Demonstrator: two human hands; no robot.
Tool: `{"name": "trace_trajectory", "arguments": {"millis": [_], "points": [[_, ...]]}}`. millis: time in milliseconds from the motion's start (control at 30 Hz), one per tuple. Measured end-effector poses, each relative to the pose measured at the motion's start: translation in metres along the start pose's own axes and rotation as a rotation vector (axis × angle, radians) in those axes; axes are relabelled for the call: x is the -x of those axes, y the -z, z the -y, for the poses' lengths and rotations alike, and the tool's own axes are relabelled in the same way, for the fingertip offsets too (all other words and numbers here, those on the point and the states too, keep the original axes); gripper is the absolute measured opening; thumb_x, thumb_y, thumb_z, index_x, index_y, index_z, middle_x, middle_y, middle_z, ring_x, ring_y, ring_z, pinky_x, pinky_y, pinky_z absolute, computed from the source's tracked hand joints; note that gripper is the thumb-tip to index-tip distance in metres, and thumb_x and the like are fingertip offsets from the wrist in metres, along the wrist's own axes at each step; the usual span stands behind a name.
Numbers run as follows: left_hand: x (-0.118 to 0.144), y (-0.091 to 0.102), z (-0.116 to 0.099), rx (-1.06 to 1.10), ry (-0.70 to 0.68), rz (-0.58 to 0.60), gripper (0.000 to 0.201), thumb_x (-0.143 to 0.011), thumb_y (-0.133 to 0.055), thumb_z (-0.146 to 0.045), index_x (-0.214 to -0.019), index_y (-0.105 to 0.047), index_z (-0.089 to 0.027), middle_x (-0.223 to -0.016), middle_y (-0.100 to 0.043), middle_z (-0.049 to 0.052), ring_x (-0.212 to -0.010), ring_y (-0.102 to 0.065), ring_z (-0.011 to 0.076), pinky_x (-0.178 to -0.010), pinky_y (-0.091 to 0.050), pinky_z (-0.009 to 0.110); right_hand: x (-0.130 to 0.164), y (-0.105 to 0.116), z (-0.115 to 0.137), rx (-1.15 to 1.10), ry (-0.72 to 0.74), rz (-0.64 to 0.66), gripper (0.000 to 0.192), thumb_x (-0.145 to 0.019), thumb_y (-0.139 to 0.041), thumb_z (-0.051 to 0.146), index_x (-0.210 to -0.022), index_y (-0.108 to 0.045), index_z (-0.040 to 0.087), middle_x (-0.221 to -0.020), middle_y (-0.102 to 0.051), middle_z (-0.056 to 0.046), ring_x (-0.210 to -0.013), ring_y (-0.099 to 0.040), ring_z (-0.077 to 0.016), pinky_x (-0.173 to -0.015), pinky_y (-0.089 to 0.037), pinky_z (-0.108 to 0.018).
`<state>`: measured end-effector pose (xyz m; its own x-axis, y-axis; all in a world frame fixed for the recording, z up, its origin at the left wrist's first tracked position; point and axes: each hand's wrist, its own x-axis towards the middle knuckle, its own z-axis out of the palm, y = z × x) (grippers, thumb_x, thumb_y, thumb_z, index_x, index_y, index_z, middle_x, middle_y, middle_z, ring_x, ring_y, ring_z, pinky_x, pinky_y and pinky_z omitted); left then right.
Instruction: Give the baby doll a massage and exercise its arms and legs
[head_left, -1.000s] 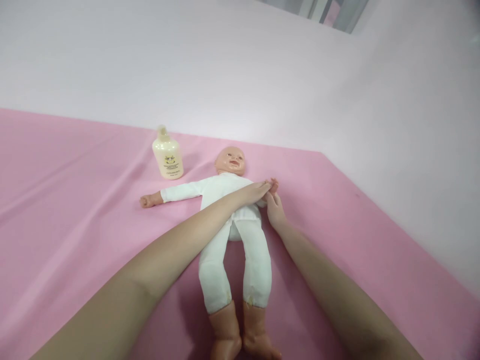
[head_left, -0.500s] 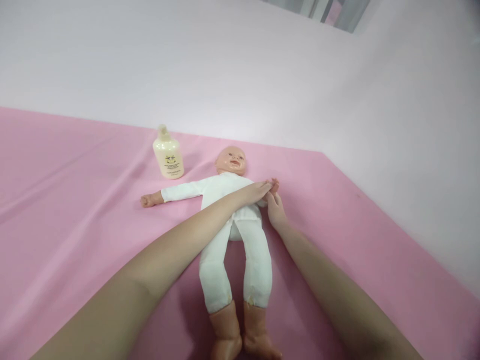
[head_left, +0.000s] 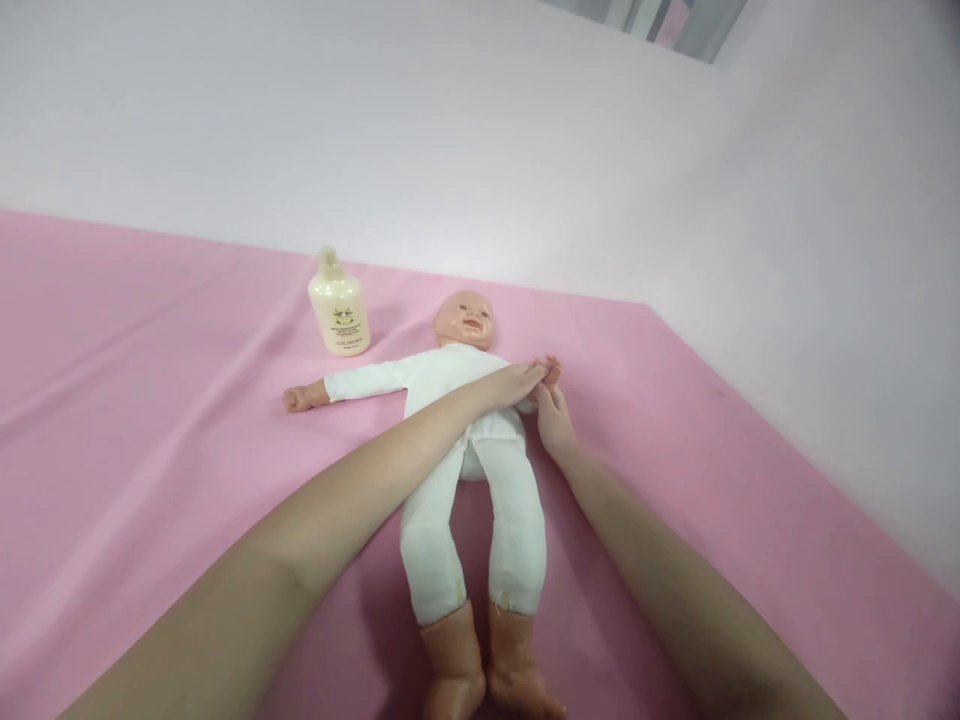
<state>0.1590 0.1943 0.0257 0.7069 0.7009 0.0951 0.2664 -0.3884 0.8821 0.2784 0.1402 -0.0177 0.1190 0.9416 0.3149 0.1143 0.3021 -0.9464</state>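
a: entry, head view. baby doll [head_left: 457, 400] lies on its back on the pink sheet [head_left: 150, 450], head toward 12 o'clock, feet toward 6. white bodysuit, bare plastic feet at the bottom edge.

b: hands?

a: left hand [head_left: 517, 381] reaches across the doll's chest from 7 o'clock, fingers straight and pressed together, tips meeting the doll's small hand [head_left: 550, 371] at the doll's 3 o'clock side. right hand [head_left: 553, 420] comes up from 5 o'clock, just below that same small hand, fingers curled loosely up against it. cannot tell whether either hand truly pinches it; the contact spot is too small to read.

b: the doll's other arm?

a: stretched flat toward 9 o'clock, its fist [head_left: 294, 399] resting on the sheet, well apart from both hands.

b: anything else on the surface?

a: cream lotion bottle [head_left: 339, 308], upright, at roughly 10 o'clock from the doll's head, near it but not touching. label faces the camera, print too small to read. a white wall [head_left: 480, 130] rises behind the sheet.
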Motion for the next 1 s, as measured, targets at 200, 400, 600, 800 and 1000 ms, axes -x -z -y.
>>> {"name": "trace_trajectory", "arguments": {"millis": [200, 400, 600, 800, 1000], "points": [[0.002, 0.0, -0.006, 0.021, 0.042, 0.0, 0.056, -0.093, -0.023, -0.055, -0.112, -0.057, -0.014, -0.106, -0.066, 0.011, -0.09, -0.061, 0.02, -0.083, -0.046, 0.032, 0.001, 0.0, 0.003, 0.038, 0.023, -0.007, 0.058, -0.086, -0.049, 0.053, -0.134, -0.047, 0.02, -0.133, -0.054, -0.008, -0.135, -0.038, -0.0235, -0.112, -0.033, -0.04], [0.004, 0.0, -0.01, 0.049, 0.034, -0.014, 0.052, -0.094, -0.026, -0.051, -0.109, -0.058, -0.014, -0.097, -0.068, 0.009, -0.09, -0.062, 0.0195, -0.085, -0.045, 0.032, 0.0, 0.001, 0.002, 0.056, 0.014, 0.008, 0.053, -0.087, -0.047, 0.052, -0.127, -0.054, 0.019, -0.129, -0.058, -0.007, -0.128, -0.047, -0.023, -0.111, -0.033, -0.04], [0.004, 0.0, -0.012, 0.07, 0.057, -0.002, 0.05, -0.094, -0.027, -0.051, -0.105, -0.058, -0.014, -0.088, -0.068, 0.007, -0.086, -0.062, 0.0189, -0.081, -0.046, 0.031, -0.001, 0.002, -0.002, 0.034, 0.006, -0.024, 0.055, -0.086, -0.048, 0.052, -0.133, -0.048, 0.023, -0.138, -0.05, -0.004, -0.136, -0.037, -0.0219, -0.114, -0.028, -0.04], [0.007, 0.001, -0.017, 0.058, 0.056, -0.006, 0.049, -0.094, -0.026, -0.05, -0.106, -0.058, -0.014, -0.095, -0.067, 0.008, -0.089, -0.061, 0.0186, -0.083, -0.045, 0.03, -0.002, 0.002, -0.002, 0.05, 0.007, -0.011, 0.05, -0.086, -0.048, 0.051, -0.124, -0.055, 0.019, -0.129, -0.058, -0.007, -0.129, -0.046, -0.0226, -0.112, -0.031, -0.041], [0.003, 0.001, -0.009, 0.03, 0.046, -0.004, 0.052, -0.094, -0.025, -0.053, -0.111, -0.057, -0.015, -0.101, -0.067, 0.009, -0.089, -0.061, 0.0186, -0.083, -0.045, 0.03, -0.001, 0.0, 0.0, 0.007, 0.004, -0.002, 0.052, -0.086, -0.05, 0.051, -0.127, -0.053, 0.019, -0.131, -0.056, -0.007, -0.127, -0.048, -0.0232, -0.111, -0.034, -0.041]]}}
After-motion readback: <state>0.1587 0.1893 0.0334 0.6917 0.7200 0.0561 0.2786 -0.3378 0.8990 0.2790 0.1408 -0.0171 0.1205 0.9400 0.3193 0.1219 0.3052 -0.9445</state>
